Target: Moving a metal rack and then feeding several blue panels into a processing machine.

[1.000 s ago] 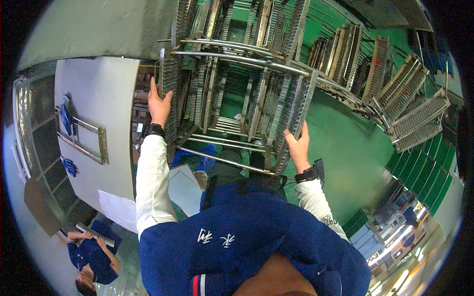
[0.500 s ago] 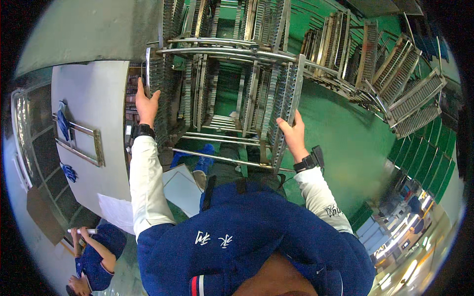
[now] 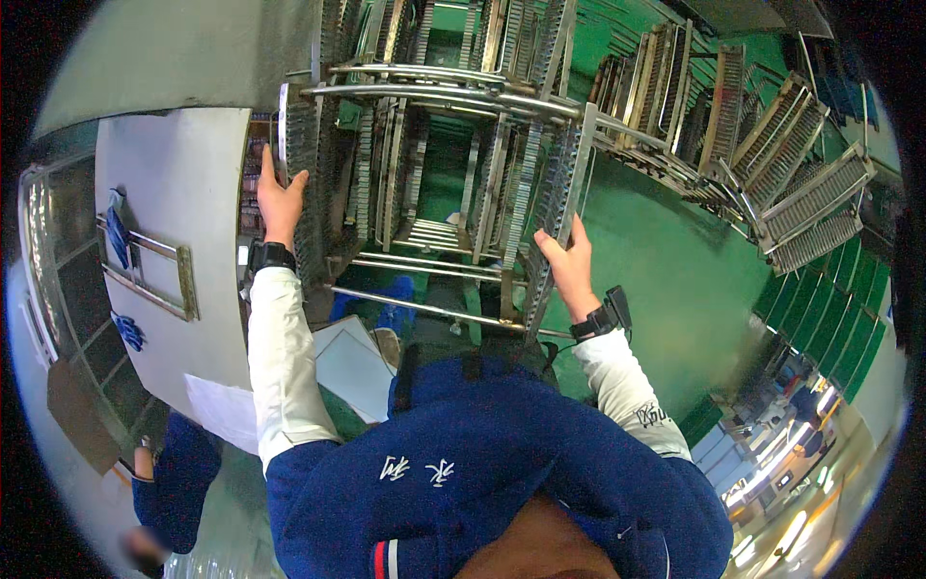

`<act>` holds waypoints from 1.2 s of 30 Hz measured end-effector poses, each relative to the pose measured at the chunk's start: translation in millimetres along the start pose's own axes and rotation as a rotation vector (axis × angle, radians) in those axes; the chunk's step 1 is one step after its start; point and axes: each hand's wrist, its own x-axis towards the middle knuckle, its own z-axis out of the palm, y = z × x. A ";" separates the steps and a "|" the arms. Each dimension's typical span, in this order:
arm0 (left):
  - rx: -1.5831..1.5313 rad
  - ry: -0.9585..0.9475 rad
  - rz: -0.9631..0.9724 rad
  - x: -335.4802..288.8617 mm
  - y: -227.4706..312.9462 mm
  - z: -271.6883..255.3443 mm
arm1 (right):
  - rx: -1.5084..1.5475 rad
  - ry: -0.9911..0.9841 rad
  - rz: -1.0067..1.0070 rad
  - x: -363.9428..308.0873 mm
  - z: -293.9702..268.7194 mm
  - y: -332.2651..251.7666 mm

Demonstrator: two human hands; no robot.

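Observation:
A metal rack with slotted, comb-like side plates (image 3: 564, 183) and chrome cross rods stands in front of me. My left hand (image 3: 282, 205) grips its left side plate, thumb on the inner side and fingers along the outer edge. On the right plate, lower down, my right hand (image 3: 567, 265) has a similar grip, with its thumb over the edge. Some fingers of both hands are hidden behind the plates. Further slotted frames show inside and beyond this rack, and I cannot tell which of them touch it.
More slotted racks (image 3: 810, 198) stand in a row at the far right on the green floor (image 3: 666, 280). To the left, a pale table (image 3: 183, 159) carries a small metal frame (image 3: 188, 280) and blue gloves (image 3: 128, 330). Another person (image 3: 178, 478) is at lower left.
Both hands keep hold of the rack, which sits slightly further left in view. The person at lower left has turned, and the white bar in their hands is no longer visible.

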 end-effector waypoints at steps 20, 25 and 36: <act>0.353 -0.120 -0.126 -17.6 0.1 57.8 | -0.786 0.313 -0.041 73.0 29.2 55.6; 0.420 -0.108 -0.146 -11.5 -14.1 55.9 | -0.681 0.284 0.000 71.2 28.3 59.6; 0.134 -0.226 -0.169 -6.7 -33.4 50.6 | -0.680 0.242 -0.047 68.7 22.3 57.1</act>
